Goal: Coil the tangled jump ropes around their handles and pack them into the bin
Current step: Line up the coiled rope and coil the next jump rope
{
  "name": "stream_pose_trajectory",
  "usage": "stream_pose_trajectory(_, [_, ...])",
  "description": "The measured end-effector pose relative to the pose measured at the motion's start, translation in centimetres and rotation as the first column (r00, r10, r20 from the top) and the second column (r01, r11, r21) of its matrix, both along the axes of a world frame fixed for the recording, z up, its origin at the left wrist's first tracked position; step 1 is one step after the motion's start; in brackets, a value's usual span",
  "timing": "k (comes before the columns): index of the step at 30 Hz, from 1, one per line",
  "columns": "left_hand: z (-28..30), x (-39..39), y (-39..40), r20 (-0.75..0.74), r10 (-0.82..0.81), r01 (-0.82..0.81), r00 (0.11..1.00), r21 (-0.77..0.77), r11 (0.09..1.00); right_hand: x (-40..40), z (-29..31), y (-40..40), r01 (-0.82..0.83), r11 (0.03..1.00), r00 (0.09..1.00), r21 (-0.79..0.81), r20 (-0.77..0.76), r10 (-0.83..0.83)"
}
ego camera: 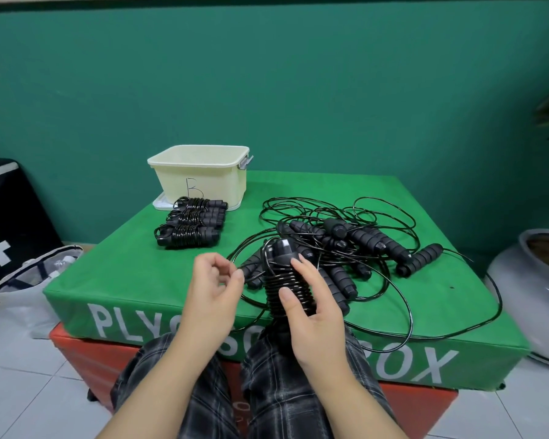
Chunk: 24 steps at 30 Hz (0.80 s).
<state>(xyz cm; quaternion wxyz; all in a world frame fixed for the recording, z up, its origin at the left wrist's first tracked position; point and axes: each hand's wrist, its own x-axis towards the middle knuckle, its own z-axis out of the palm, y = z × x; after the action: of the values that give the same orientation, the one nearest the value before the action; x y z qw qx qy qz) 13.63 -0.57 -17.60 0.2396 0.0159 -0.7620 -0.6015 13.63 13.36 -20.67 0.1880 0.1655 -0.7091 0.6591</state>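
A green padded box top (114, 280) printed with white letters is stacked on an orange-red box (86, 359), which is set on a pale tiled floor (13, 391). At the far left of the green surface a cream plastic bin (222, 182) marked with a handwritten "B" is placed on a white lid (159, 202), and just in front of it a row of black jump ropes coiled around their foam handles (191, 228) is laid. To the right, a tangled heap of black ropes and ribbed foam handles (355, 242) is spread, with loose loops trailing over the near edge.
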Motion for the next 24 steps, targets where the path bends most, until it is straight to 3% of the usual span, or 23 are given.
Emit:
stream_pose_trajectory(5, [0.5,-0.5,0.3,0.155,-0.137,0.133,0.978,0.036,0.991,-0.2,-0.1,0.5,-0.011,1.000,0.999,0.013,0.037,0.011])
stream_pose_trajectory(9, [1.0,-0.7,0.2,0.211,-0.302,0.247,0.930,0.250,0.936,-0.1,0.2,0.3,-0.023,0.994,0.998,0.106,0.062,0.016])
stream_pose_trajectory(14, [1.2,0.2,0.2,0.099,-0.382,0.327,0.919,0.349,0.878,0.0,0.4,0.1,-0.082,0.977,0.984,0.197,0.174,0.047])
stream_pose_trajectory(19, [0.9,0.8,-0.5,0.022,-0.368,0.325,0.930,0.419,0.848,0.0,0.9,0.2,-0.065,0.988,0.980,0.140,0.194,0.037])
stream_pose_trajectory(24, [-0.5,1.4,-2.5,0.067,-0.386,0.291,0.920,0.542,0.788,0.6,0.9,-0.2,-0.114,0.970,0.977,0.215,0.204,0.070])
